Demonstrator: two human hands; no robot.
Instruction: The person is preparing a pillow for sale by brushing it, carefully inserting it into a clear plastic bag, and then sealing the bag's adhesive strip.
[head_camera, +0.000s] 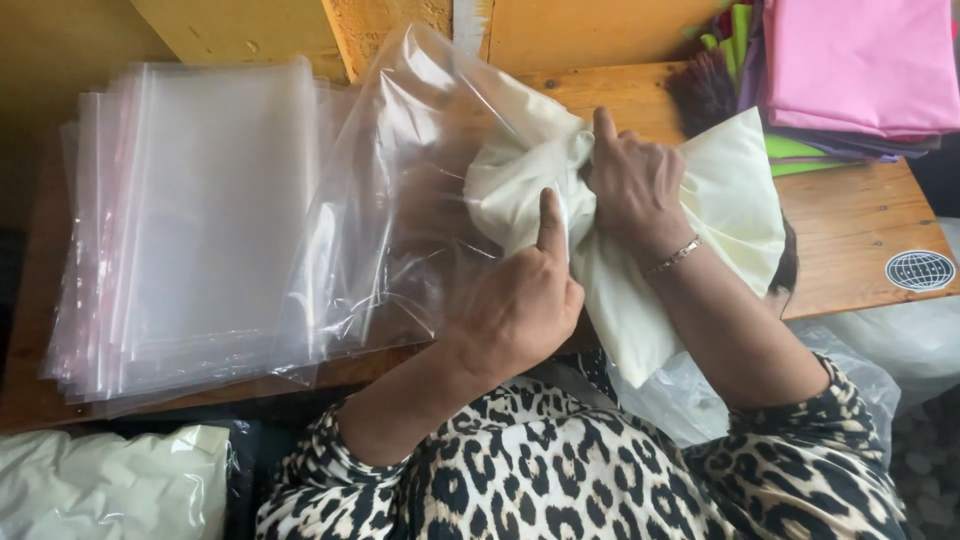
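- Far left on the wooden table (860, 225) lies a stack of clear plastic bags (190, 225), flat, long edges running away from you; neither hand touches it.
- At the bottom left corner sits a cream bundle already in plastic (110, 485), well apart from your hands.
- Next comes the open clear bag (400, 190), lying partly over the right edge of the stack. Its mouth faces right, towards your hands, and its closed end points left and slightly away from you, so its long axis runs roughly left to right across the table.
- Your left hand (520, 305) grips the near edge of the bag's mouth, fingers curled on the film and the index finger stretched up against the cloth, so this hand is closed on the bag.
- The cream fabric (725, 200) is a soft bunched piece. Its leading end is just inside the mouth, while the bulk trails right and down towards your lap; its long axis slants from upper left to lower right.
- Your right hand (635, 185) is clenched on the fabric's leading end, knuckles up, pressing it leftward into the mouth.
- Judged from this, you are mid-stuffing: only the front part is in. The next push calls for keeping the mouth spread while feeding the trailing part along the bag's length.
- Far right, folded pink and green cloths (850, 70) are stacked, untouched.
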